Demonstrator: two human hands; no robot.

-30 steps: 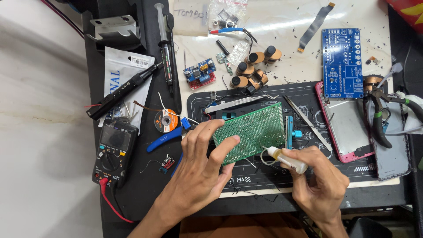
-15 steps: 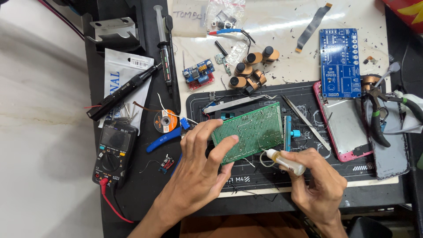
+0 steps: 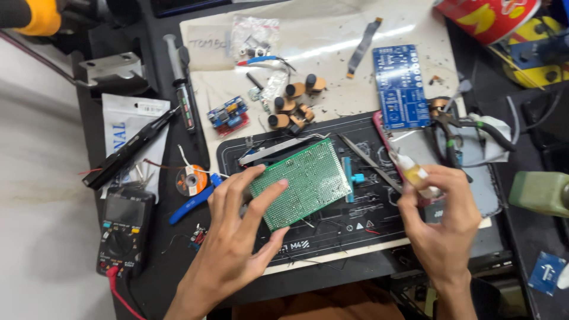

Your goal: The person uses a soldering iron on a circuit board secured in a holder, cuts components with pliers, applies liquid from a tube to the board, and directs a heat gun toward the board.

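My left hand (image 3: 237, 237) grips the lower left part of a green perforated circuit board (image 3: 302, 181), held tilted over a black work mat (image 3: 355, 216). My right hand (image 3: 441, 222) is closed around a small white tube with a yellowish band (image 3: 415, 172), its tip pointing up and left, to the right of the board and apart from it. A thin metal tweezer (image 3: 370, 163) lies on the mat between the board and the tube.
A blue circuit board (image 3: 401, 86), several cylindrical capacitors (image 3: 293, 104) and a small blue-red module (image 3: 228, 115) lie further back. A solder wick reel (image 3: 191, 181), black pen tool (image 3: 127, 151) and multimeter (image 3: 123, 231) sit left. Pliers (image 3: 453, 139) and a green bottle (image 3: 542, 192) are right.
My right hand has lifted the white tube up and to the right, away from the green board's lower edge. The view shifted and my left hand keeps holding the board.
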